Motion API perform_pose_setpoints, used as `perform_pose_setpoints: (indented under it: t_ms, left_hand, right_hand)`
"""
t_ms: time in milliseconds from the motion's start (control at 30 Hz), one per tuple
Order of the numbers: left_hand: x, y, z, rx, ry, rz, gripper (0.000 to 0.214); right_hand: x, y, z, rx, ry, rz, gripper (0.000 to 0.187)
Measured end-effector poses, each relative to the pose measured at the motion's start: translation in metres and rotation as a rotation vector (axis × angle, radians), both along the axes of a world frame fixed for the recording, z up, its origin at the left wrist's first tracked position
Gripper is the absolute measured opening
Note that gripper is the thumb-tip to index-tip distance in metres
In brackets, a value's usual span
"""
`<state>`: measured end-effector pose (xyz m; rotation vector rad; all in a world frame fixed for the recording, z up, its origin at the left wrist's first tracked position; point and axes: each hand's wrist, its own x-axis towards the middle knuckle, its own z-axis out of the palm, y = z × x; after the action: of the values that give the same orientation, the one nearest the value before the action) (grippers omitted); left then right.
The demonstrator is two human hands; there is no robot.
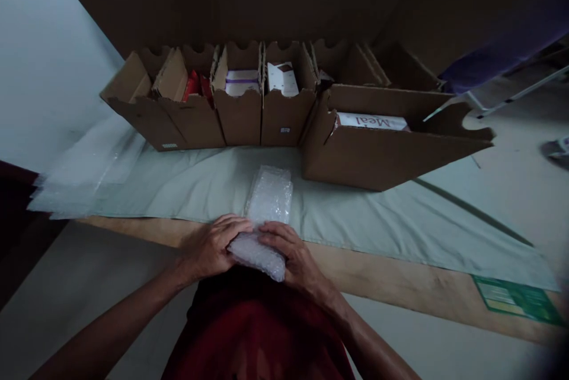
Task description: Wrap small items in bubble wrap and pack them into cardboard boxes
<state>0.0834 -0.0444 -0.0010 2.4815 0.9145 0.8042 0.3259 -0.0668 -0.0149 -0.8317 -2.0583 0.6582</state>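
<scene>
Bubble wrap (268,203) straddles the front edge of the table (355,272), near end pinched in the grip of left hand (220,245) and right hand (294,254) — should either slacken, it could unfold or drop.

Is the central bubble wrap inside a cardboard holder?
No, the bubble wrap lies partly over the cloth, in front of the cardboard holders.

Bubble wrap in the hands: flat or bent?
Bent: the bubble wrap lies on the cloth at its far end and angles off between left hand and right hand. Anything inside: cannot tell.
</scene>
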Motion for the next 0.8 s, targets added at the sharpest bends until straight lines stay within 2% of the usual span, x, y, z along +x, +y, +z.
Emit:
perform_pose_setpoints:
  t_ms: [100, 233, 300, 367, 433, 500, 567, 700, 800]
  left_hand:
    - [-0.001, -0.004, -0.010, 0.017, -0.064, -0.036, 0.028]
    - [0.001, -0.005, -0.011, -0.047, -0.113, -0.012, 0.018]
    - [0.005, -0.002, -0.007, -0.112, -0.119, 0.065, 0.015]
    - [0.011, 0.003, -0.003, -0.199, -0.084, 0.185, 0.009]
    - [0.019, 0.008, -0.001, -0.269, -0.033, 0.317, 0.017]
    - [0.027, 0.011, -0.002, -0.294, -0.001, 0.418, 0.025]
    - [0.035, 0.013, -0.006, -0.301, 0.013, 0.496, 0.024]
    - [0.048, 0.017, -0.008, -0.347, 0.073, 0.609, 0.008]
    - [0.056, 0.021, 0.001, -0.413, 0.172, 0.670, 0.028]
  right_hand:
    - [0.006, -0.012, 0.004, 0.090, -0.133, -0.120, 0.037]
    - [0.015, -0.020, 0.007, 0.057, -0.153, -0.176, 0.030]
    - [0.016, -0.017, 0.009, -0.079, -0.099, -0.221, 0.023]
    - [0.015, -0.010, 0.012, -0.279, -0.060, -0.292, 0.017]
    - [0.012, -0.001, 0.013, -0.433, -0.025, -0.375, 0.017]
    - [0.009, 0.008, 0.013, -0.498, 0.010, -0.431, 0.017]
    - [0.006, 0.015, 0.010, -0.522, 0.031, -0.475, 0.024]
    - [0.005, 0.019, 0.003, -0.474, 0.000, -0.517, 0.040]
    - [0.010, 0.013, 0.006, -0.216, -0.067, -0.597, 0.044]
